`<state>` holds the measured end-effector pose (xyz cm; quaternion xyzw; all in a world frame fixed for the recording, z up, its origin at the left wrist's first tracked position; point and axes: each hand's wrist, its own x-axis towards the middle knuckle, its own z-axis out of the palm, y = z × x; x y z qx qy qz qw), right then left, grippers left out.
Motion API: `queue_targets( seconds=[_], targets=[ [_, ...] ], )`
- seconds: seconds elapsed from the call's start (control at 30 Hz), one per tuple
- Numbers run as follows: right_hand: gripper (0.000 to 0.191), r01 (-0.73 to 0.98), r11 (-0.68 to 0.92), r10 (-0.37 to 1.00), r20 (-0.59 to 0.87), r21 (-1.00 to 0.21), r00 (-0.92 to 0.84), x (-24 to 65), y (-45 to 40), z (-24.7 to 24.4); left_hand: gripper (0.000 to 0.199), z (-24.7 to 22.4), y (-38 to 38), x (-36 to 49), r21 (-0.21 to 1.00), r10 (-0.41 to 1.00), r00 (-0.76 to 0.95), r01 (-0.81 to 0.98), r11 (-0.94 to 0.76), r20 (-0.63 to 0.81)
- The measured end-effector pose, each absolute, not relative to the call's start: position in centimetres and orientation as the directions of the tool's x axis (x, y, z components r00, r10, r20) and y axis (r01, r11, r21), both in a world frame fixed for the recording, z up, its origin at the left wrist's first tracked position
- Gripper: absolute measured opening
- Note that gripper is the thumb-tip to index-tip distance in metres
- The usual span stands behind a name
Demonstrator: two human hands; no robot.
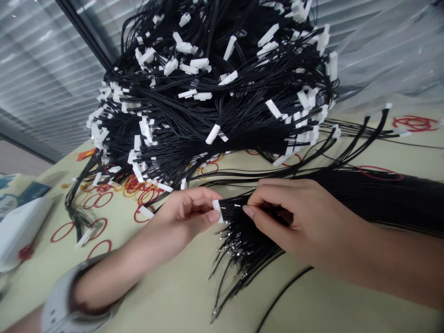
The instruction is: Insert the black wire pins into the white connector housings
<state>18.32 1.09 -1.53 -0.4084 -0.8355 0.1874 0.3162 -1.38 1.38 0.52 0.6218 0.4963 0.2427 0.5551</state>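
Observation:
My left hand (189,215) pinches a small white connector (218,211) between thumb and fingers, with black wires running out of its right side. Close by on the right, my right hand (277,208) is closed in a pinch on a thin black wire, whose shiny metal tip (237,206) points toward the connector with a small gap between them. Below both hands a bundle of loose black wires (256,263) fans out, its bare ends carrying small metal terminals. The bundle stretches away to the right under my right hand and forearm.
A tall heap of black cables (208,106) with white connectors fills the back. Red and yellow rubber bands (135,185) lie scattered on the pale green table (163,296). A white box (24,231) stands at the left edge, and clear plastic (391,51) covers the back right.

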Motion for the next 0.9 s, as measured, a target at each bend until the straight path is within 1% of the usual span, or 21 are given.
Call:
queue_targets(
  seconds=[0.23,0.37,0.5,0.67,0.8,0.9],
  targets=[
    [0.014,0.535,0.621,0.777,0.362,-0.573,-0.514,18.46,1.09,-1.62,0.004,0.58,1.40,-1.43,0.934,0.889,0.394,0.344,0.093,-0.234],
    [0.012,0.513,0.647,0.755,0.376,-0.564,-0.538,18.60,1.23,-1.58,0.004,0.58,1.49,-1.45,0.941,0.885,0.396,0.317,0.118,-0.244],
    [0.012,0.525,0.640,0.758,0.351,-0.561,-0.549,18.60,1.21,-1.62,0.005,0.61,1.40,-1.38,0.939,0.893,0.376,0.321,0.126,-0.248],
    [0.014,0.564,0.597,0.796,0.337,-0.570,-0.502,18.33,0.93,-1.88,0.005,0.46,0.92,-1.21,0.929,0.884,0.416,0.365,0.054,-0.215],
    [0.015,0.555,0.607,0.788,0.343,-0.568,-0.511,18.17,0.63,-2.09,0.008,0.33,0.61,-1.00,0.917,0.895,0.414,0.399,-0.017,-0.163],
    [0.013,0.521,0.619,0.782,0.396,-0.588,-0.481,18.11,0.65,-1.91,0.007,0.39,0.78,-0.99,0.935,0.881,0.444,0.355,-0.005,-0.164]
  ],
)
